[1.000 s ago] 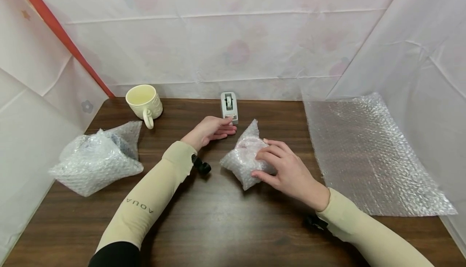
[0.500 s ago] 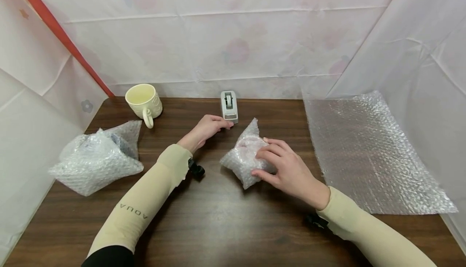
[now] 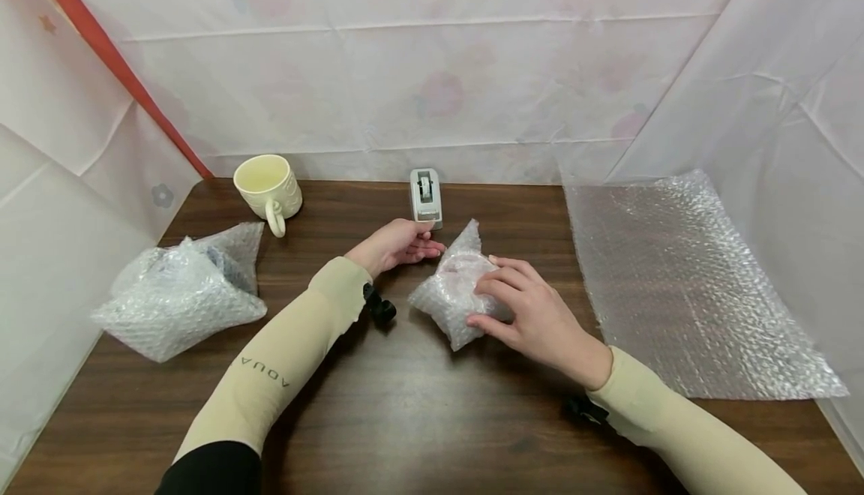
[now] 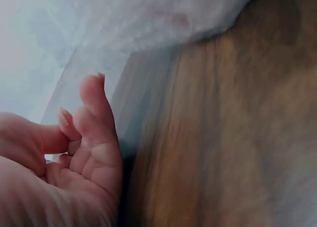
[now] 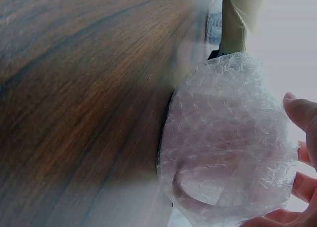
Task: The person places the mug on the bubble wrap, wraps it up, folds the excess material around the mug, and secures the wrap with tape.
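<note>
My right hand (image 3: 533, 315) curves its fingers over a small bundle in bubble wrap (image 3: 454, 296), holding it on the table. Something pinkish with a curved, handle-like loop shows through the wrap in the right wrist view. My left hand (image 3: 398, 244) is palm up at the near end of the grey tape dispenser (image 3: 424, 193), the thumb right at its front edge. In the left wrist view the thumb and forefinger (image 4: 91, 91) come close together; I cannot tell whether tape lies between them. The bundle stands just to the right of these fingers.
On the left lies a larger bubble-wrapped bundle (image 3: 182, 292), with a pale yellow mug (image 3: 270, 191) behind it. A flat bubble wrap sheet (image 3: 682, 292) covers the table's right side. White patterned cloth (image 3: 378, 90) hangs behind and at both sides.
My left hand turned palm down at the dispenser half a second ago, and is now palm up again, slightly nearer and to the right. The right hand and its bundle have stayed put.
</note>
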Action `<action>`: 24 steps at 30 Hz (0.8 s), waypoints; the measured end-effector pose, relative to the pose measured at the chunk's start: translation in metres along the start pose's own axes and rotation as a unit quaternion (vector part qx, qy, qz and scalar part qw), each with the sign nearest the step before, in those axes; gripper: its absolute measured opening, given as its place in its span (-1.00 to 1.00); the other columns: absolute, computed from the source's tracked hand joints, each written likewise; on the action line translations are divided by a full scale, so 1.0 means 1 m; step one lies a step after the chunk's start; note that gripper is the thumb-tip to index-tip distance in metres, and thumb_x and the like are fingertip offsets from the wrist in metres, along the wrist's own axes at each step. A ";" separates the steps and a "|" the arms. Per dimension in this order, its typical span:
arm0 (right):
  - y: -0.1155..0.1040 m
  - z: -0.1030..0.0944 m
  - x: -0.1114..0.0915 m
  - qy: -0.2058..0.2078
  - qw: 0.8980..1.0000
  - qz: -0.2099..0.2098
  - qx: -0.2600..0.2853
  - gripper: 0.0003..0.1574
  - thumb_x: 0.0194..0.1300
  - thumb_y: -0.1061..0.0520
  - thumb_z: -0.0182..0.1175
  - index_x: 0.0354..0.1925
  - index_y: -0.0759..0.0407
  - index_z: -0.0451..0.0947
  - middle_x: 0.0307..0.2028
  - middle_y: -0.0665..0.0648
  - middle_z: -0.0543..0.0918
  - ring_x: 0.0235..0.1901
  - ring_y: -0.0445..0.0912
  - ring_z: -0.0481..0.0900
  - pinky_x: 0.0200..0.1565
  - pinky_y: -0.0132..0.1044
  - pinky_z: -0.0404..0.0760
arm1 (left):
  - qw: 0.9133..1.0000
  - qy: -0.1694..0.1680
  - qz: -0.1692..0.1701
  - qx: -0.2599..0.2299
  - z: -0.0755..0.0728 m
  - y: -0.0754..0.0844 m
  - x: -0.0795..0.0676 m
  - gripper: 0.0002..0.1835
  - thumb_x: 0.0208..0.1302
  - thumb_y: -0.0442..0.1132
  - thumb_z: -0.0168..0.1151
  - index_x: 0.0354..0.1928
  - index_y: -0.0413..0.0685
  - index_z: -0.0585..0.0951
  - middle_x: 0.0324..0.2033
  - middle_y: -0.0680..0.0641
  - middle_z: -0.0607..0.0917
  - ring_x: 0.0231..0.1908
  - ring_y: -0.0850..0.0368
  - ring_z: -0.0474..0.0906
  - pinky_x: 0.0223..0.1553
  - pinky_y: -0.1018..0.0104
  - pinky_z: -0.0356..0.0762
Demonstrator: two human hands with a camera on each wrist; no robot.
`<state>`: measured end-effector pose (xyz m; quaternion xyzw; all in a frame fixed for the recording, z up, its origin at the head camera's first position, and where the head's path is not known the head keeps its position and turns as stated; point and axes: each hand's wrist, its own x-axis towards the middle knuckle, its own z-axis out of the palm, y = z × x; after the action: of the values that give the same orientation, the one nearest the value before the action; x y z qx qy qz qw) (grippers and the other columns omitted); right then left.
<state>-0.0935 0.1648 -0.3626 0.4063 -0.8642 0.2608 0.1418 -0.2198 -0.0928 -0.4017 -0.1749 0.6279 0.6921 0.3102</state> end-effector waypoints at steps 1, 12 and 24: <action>0.000 0.000 0.000 0.001 1.000 0.000 0.000 -0.55 0.16 -0.17 0.45 -0.13 0.08 0.66 -0.08 0.00 0.64 0.28 0.07 0.41 0.20 0.00 0.47 | 1.000 0.000 -0.003 0.009 -0.001 0.001 0.001 -0.69 0.55 -0.10 0.03 -0.36 -0.13 0.40 -0.36 -0.14 0.77 -0.50 0.21 0.69 -0.56 0.51 0.49; -0.001 0.001 -0.001 -0.001 1.000 -0.003 -0.003 -0.55 0.15 -0.17 0.46 -0.14 0.07 0.66 -0.09 -0.01 0.64 0.28 0.07 0.41 0.20 -0.01 0.47 | 0.995 -0.001 0.009 0.097 -0.007 0.001 0.004 -0.69 0.55 -0.11 0.03 -0.32 -0.21 0.44 -0.32 -0.20 0.78 -0.40 0.14 0.75 -0.49 0.44 0.60; -0.001 0.002 -0.001 0.009 1.000 -0.009 -0.004 -0.53 0.14 -0.18 0.46 -0.15 0.10 0.65 -0.08 0.02 0.65 0.26 0.10 0.42 0.20 0.00 0.46 | 0.984 0.027 0.066 0.165 -0.001 -0.003 -0.004 -0.78 0.42 -0.30 0.05 -0.19 -0.33 0.62 -0.42 -0.20 0.77 -0.48 0.15 0.73 -0.48 0.43 0.61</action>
<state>-0.0922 0.1638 -0.3639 0.4112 -0.8603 0.2594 0.1535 -0.2150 -0.0943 -0.4016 -0.0978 0.7518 0.5928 0.2716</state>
